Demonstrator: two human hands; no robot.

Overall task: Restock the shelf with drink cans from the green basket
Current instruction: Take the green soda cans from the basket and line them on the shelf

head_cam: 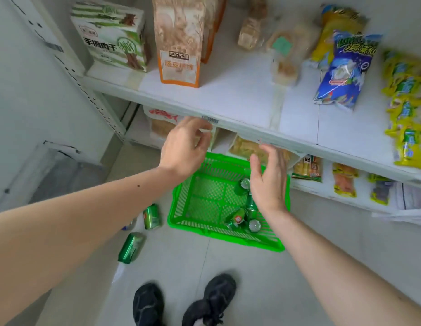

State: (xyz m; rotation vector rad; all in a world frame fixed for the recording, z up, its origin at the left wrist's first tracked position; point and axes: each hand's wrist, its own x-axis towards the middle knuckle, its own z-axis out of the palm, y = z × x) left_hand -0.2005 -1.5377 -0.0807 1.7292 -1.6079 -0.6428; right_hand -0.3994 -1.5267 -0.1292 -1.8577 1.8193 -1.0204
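I see a pale grey tiled floor (228, 278) with a bright green plastic lattice basket (204, 198) sitting on it, right below the front lip of a white metal shelf (240, 100). Inside the basket, toward its right side, lie several green aluminium drink cans (244, 184), some upright, some tipped. Two more green cans (151, 216) lie on their sides on the floor just left of the basket.

My left hand (183, 147) is up near the shelf edge, fingers loosely curled, holding nothing. My right hand (269, 180) hangs over the basket's cans, fingers straight and relaxed, nothing grasped; touching a can or not, I can't tell.

Shelf top: a white-and-green striped snack box (110, 36), a tall orange-trimmed kraft paper pouch (180, 43), a blue plastic snack bag (345, 69), yellow packets (406, 107). A lower shelf (322, 188) carries more packets. White wall (28, 90) at left. Black sneakers (181, 302) at the bottom.
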